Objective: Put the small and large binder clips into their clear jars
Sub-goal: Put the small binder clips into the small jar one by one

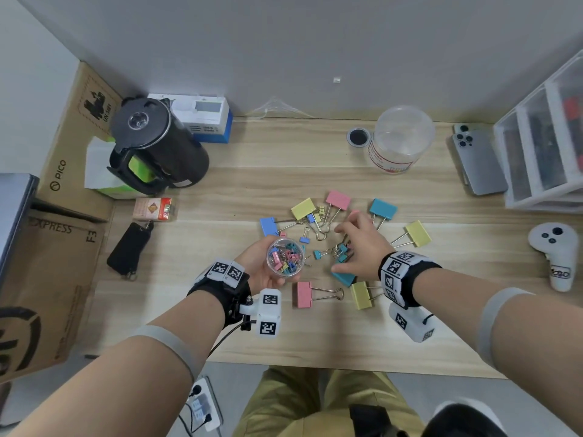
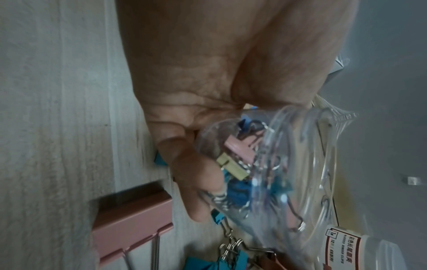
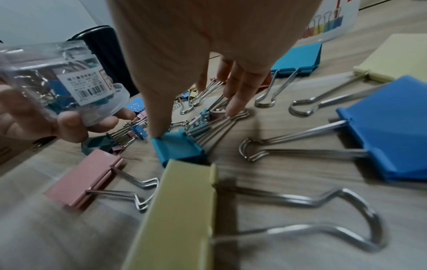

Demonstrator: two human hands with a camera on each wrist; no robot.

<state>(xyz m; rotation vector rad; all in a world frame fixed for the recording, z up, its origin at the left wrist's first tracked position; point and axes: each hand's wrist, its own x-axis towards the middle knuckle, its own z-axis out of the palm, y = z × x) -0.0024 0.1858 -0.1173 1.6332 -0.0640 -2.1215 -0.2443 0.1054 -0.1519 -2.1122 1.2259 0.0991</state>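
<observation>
My left hand [image 1: 252, 263] grips a small clear jar [image 1: 285, 258] holding several small coloured clips, its mouth facing up; the left wrist view shows the jar [image 2: 289, 164] tilted in my curled fingers. My right hand [image 1: 359, 244] reaches down with fingers spread over a few small teal clips [image 1: 340, 250]. Its thumb [image 3: 157, 131] touches a large teal clip [image 3: 180, 148], and it holds nothing. Large clips lie around: pink [image 1: 338, 199], yellow [image 1: 303, 208], blue [image 1: 268, 226], teal [image 1: 383, 209], pink [image 1: 304, 294]. The large clear jar [image 1: 399, 140] stands at the back.
A black kettle [image 1: 154, 146], a red packet [image 1: 153, 208] and a black key case [image 1: 129, 247] sit on the left. A phone [image 1: 478, 162], clear drawers [image 1: 542, 130] and a white controller [image 1: 556, 257] line the right. Cardboard boxes [image 1: 56, 247] border the left edge.
</observation>
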